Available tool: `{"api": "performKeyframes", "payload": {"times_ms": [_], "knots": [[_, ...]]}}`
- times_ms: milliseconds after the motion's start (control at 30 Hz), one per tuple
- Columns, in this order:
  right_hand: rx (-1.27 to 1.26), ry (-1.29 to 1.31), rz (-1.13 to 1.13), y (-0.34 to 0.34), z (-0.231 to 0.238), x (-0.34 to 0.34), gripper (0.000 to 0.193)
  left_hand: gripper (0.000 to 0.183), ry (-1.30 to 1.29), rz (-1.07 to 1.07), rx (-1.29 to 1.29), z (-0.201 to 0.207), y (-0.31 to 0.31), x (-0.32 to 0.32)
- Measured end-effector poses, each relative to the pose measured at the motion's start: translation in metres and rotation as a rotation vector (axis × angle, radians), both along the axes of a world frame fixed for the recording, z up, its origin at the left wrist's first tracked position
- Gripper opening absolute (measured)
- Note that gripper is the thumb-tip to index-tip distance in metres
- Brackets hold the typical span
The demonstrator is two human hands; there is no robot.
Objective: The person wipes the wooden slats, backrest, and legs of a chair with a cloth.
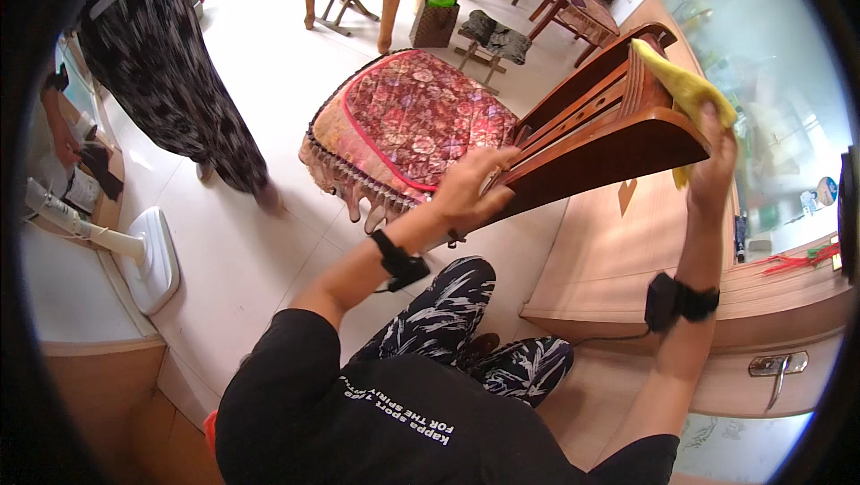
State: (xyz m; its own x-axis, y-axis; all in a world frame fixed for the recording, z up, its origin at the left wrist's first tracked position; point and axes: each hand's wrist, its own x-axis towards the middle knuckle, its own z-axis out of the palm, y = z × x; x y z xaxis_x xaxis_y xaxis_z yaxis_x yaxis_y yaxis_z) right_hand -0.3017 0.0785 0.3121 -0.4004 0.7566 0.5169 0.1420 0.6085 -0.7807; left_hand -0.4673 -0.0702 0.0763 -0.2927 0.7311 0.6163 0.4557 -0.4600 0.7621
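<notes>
A wooden chair [596, 164] stands in front of me, its brown slatted backrest rising toward the right. On its seat lies a quilted floral seat cover [430, 113] in dark red and pink, with a ruffled edge. My left hand [470, 189] grips the side of the backrest low down, near the seat; part of its fingers is hidden behind the wood. At the top rail, my right hand [714, 158] holds a yellow cloth [685, 86], which drapes over the rail's end. Some of the cloth hangs below that hand.
On the left stands another person in black-and-grey patterned trousers [166, 64]. Nearby is a white scale-like base with a post [157, 261]. Folding stools [493, 37], a paper bag [435, 23] and more chairs [582, 15] sit farther back. A door with a metal handle [778, 367] is at the right.
</notes>
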Motion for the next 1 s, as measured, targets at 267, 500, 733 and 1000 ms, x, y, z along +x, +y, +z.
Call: {"api": "performKeyframes", "payload": {"times_ms": [267, 500, 733, 1000], "knots": [[0.28, -0.114, 0.059, -0.066, 0.016, 0.008, 0.027, 0.05, 0.314, 1.042, -0.831, -0.15, -0.056, -0.177], [0.764, -0.246, 0.003, -0.069, -0.003, -0.024, 0.022, 0.066, -0.09, 0.785, -0.996, -0.206, -0.091, -0.233], [0.704, -0.224, -0.059, -0.056, -0.001, -0.024, 0.018, 0.059, -0.087, 0.884, -0.888, -0.206, -0.083, -0.231], [0.337, -0.163, 0.028, -0.067, -0.006, -0.058, 0.021, 0.058, -0.182, 0.677, -0.856, -0.228, -0.106, -0.285]]}}
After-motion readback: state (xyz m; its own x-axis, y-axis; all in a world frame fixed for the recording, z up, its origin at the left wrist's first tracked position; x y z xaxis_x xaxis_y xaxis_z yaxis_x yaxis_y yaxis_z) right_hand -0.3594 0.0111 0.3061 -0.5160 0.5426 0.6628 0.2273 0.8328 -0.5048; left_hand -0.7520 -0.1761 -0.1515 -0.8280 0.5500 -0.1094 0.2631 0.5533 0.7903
